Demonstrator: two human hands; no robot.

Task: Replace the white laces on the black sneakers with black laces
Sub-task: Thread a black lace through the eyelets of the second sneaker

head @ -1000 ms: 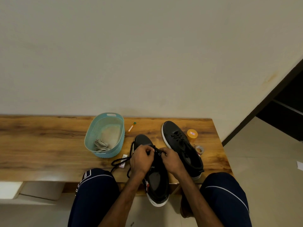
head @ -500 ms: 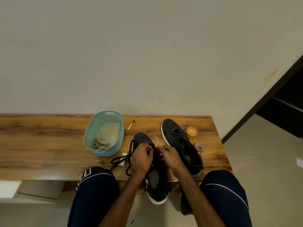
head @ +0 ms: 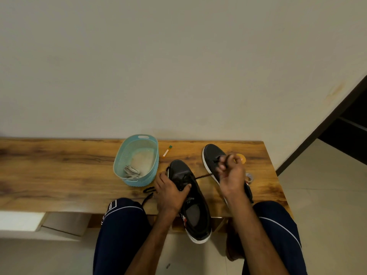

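Observation:
A black sneaker (head: 195,211) lies on the wooden table's (head: 59,175) near edge, heel hanging toward me. My left hand (head: 170,192) grips it across the lace area. My right hand (head: 231,175) is raised to the right and pinches a black lace (head: 202,176), drawn taut from the shoe's eyelets. The lace's other end (head: 148,192) trails left of the shoe on the table. A second black sneaker (head: 213,155) with black laces lies behind my right hand, partly hidden. White laces (head: 131,171) lie in a light blue basket (head: 137,182).
An orange round tin (head: 241,158) and a clear tape roll (head: 249,177) sit right of the sneakers. A small orange and green stick (head: 167,151) lies behind the near shoe. My knees (head: 123,215) frame the table edge. The wall stands close behind the table.
My right hand left the shoe and moved up and right, pulling the black lace taut. My left hand shifted to grip the sneaker's upper.

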